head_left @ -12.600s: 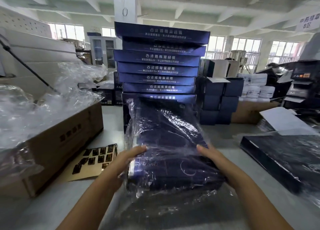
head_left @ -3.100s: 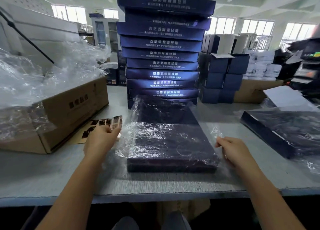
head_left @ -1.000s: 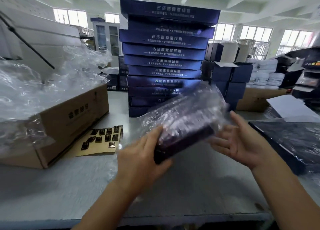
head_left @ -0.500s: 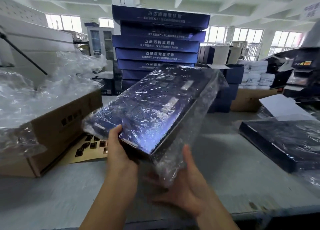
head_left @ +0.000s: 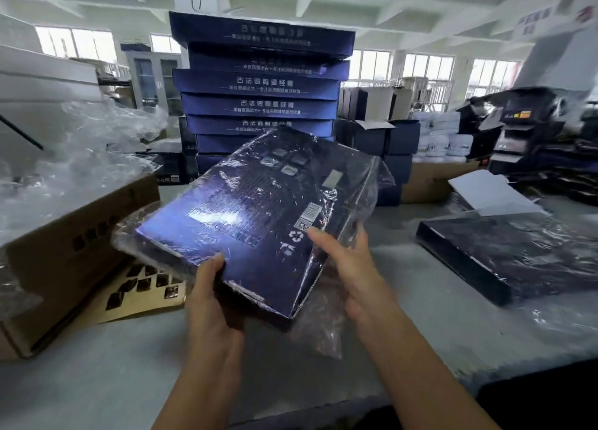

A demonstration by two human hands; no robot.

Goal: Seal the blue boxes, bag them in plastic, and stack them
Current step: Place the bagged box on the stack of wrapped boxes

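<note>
A flat blue box [head_left: 255, 209] inside a clear plastic bag is held tilted above the grey table [head_left: 106, 381], its printed underside facing me. My left hand [head_left: 212, 303] grips its near edge, thumb on top. My right hand [head_left: 349, 268] holds the box's right side from beneath, thumb on the printed face, with loose bag plastic [head_left: 320, 329] hanging below it. Behind stands a tall stack of blue boxes [head_left: 259, 86]. Another bagged blue box [head_left: 511, 258] lies flat on the right of the table.
A cardboard carton [head_left: 68, 255] full of clear plastic bags [head_left: 64, 158] stands at the left. A tan sheet of dark stickers [head_left: 142, 287] lies beside it. Smaller dark boxes [head_left: 385, 141], a brown carton [head_left: 430, 177] and white sheets [head_left: 492, 193] sit behind on the right.
The bagged box was lifted off the table and turned over. Since half a second ago it has rotated further, and my right hand moved up from below to its right side.
</note>
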